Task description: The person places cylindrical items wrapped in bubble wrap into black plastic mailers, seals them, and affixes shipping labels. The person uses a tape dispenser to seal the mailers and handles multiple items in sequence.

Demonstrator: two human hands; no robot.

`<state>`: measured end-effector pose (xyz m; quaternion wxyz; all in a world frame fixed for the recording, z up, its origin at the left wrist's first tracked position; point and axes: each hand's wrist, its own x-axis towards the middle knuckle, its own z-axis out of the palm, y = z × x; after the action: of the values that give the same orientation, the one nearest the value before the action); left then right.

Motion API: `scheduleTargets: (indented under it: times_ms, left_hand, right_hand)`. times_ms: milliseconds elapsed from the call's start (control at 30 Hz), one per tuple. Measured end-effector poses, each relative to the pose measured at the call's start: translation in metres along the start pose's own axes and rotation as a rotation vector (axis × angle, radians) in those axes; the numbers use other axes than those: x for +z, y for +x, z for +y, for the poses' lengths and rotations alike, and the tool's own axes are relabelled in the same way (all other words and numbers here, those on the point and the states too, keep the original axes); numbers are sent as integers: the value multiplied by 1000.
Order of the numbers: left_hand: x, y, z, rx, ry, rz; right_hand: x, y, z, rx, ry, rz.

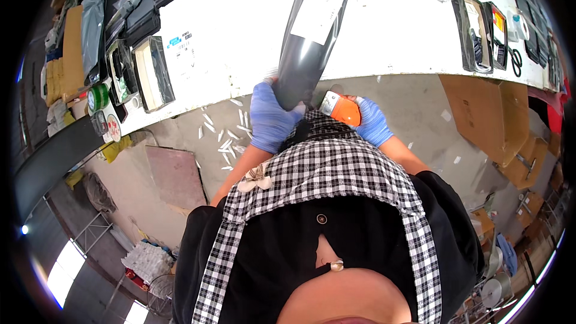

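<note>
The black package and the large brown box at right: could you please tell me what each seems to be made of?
The black package seems glossy, probably plastic film, given its smooth sheen.
The large brown box looks matte, likely cardboard, given its plain brown panels and straight edges.

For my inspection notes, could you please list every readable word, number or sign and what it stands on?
White label on the black package: dark print, too small to read.
Blue-and-black print on the white table: too small to read.
Orange tool in the right hand: pale face too blurred to read.
No text can be quoted.
</note>
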<state>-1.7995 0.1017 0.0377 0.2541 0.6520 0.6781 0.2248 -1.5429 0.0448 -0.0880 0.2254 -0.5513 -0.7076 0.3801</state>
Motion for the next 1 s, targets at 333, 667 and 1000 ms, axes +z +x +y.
scheduleTargets:
  times_ms: [333,667,1000]
  left_hand:
    - [4,-39,-86,-192,-720,-341]
    - [-5,-20,-68,211,70,291]
    - [0,-10,-68,-179,-709,125]
  right_hand:
    - [-28,62,-118,-126,-31,-187]
    - [-40,78,-167,-225,-59,-191]
    - [-92,-3,-105,-128,-212,-262]
